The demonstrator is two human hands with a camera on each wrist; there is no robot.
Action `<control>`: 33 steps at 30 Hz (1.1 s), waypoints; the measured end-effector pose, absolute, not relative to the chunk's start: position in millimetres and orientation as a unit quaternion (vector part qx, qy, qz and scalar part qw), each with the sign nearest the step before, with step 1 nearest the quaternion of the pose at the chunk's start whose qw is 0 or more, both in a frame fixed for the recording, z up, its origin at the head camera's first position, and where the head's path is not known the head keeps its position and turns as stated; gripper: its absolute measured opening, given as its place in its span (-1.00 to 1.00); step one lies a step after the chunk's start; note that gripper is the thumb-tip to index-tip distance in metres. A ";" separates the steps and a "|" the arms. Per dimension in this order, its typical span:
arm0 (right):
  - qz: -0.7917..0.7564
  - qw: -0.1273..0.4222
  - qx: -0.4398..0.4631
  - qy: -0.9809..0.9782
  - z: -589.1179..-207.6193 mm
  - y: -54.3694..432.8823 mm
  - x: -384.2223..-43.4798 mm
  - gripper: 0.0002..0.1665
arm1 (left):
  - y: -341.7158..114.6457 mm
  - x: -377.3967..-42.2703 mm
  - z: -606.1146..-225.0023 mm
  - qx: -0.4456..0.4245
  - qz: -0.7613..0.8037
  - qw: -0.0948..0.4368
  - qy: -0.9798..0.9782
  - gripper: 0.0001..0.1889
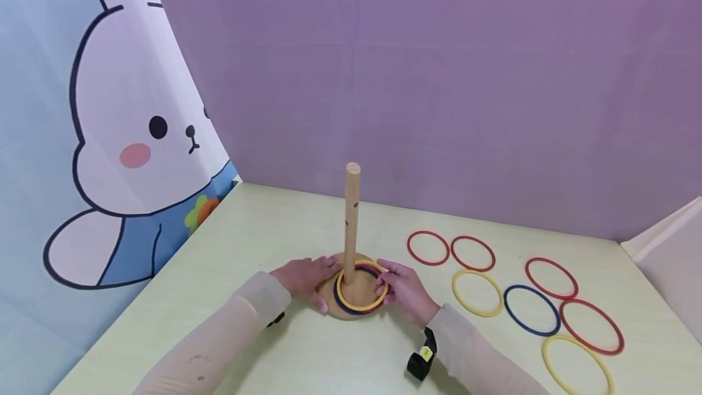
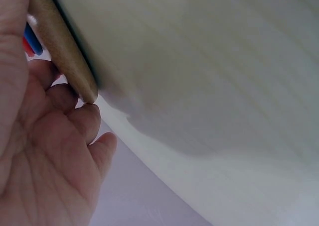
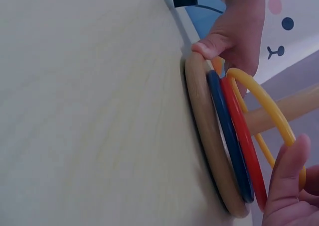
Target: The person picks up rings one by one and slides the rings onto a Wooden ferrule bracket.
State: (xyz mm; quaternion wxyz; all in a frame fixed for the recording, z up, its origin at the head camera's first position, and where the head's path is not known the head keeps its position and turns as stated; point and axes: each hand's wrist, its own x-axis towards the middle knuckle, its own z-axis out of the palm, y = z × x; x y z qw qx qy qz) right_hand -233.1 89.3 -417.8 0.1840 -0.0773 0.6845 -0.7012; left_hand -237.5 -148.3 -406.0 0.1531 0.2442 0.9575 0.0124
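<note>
A wooden peg [image 1: 352, 224] rises from a round wooden base [image 3: 203, 111] on the table. Around the peg, a blue ring [image 3: 230, 136] lies lowest, with a red ring [image 3: 244, 131] over it. My right hand [image 1: 407, 290] pinches a yellow ring [image 3: 269, 106] between thumb and fingers at its right side. This ring also encircles the peg, tilted above the red one. On the opposite side, my left hand [image 1: 304, 275] holds the base by its edge, thumb toward the front and fingers farther back. In the left wrist view, the left fingertips [image 2: 89, 119] bend at the base's rim.
To the right, several loose rings lie flat: a red ring [image 1: 425, 232] at the back, a yellow ring [image 1: 485, 314], a blue ring [image 1: 531, 288], a larger red ring [image 1: 622, 346] and a front yellow ring [image 1: 545, 358]. Purple cloth [image 1: 417, 90] hangs behind the table.
</note>
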 end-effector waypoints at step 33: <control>-0.460 0.091 -0.142 0.872 -413.8 154.9 -253.0 -0.64 | -146.4 -233.9 -399.8 0.236 0.025 0.162 0.958 0.00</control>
